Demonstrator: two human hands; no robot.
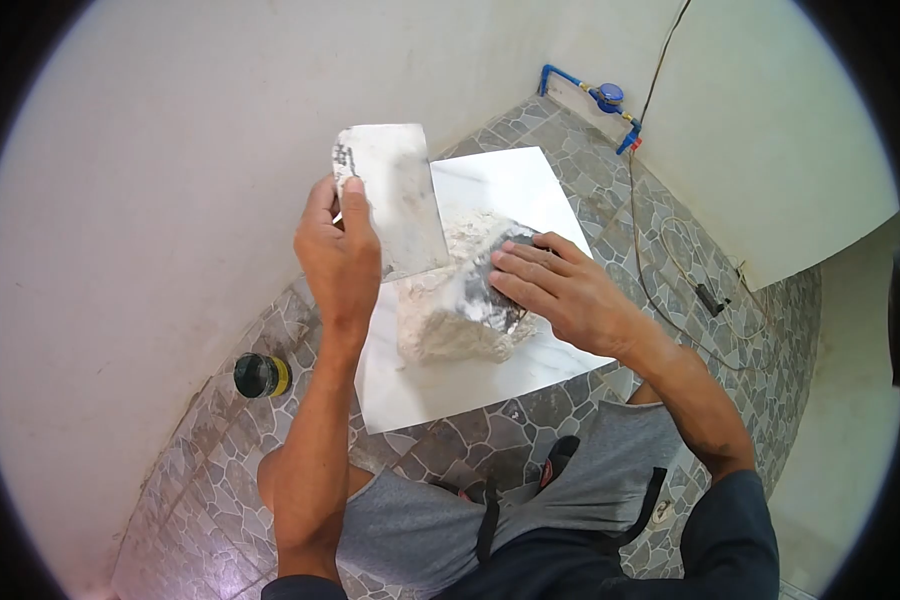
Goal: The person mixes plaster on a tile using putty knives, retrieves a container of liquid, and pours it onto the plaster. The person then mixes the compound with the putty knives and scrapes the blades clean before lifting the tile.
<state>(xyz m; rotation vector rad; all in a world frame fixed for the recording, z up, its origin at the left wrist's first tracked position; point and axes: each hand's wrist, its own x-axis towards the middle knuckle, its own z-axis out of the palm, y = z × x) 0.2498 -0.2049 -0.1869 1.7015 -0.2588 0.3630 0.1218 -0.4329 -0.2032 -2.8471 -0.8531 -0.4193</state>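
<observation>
In my left hand (342,240) is a flat rectangular plate (400,200) smeared with white, its thumb along the near face and the fingers behind. The plate stands tilted, with its lower edge at a heap of off-white powder or paste (445,335). My right hand (575,290) grips a dark, flat scraper-like blade (482,290) dusted with white, pressed against the heap's right side. Its handle, if any, is hidden under my fingers. The heap lies on a white square sheet or tile (525,185) on the floor.
On the left stands a dark open tub (260,375) with a yellow band. At the back right, a blue water meter and pipe (608,97) run along the wall. A cable (638,250) and black plug-like piece (710,299) lie on the stone-patterned floor (500,430).
</observation>
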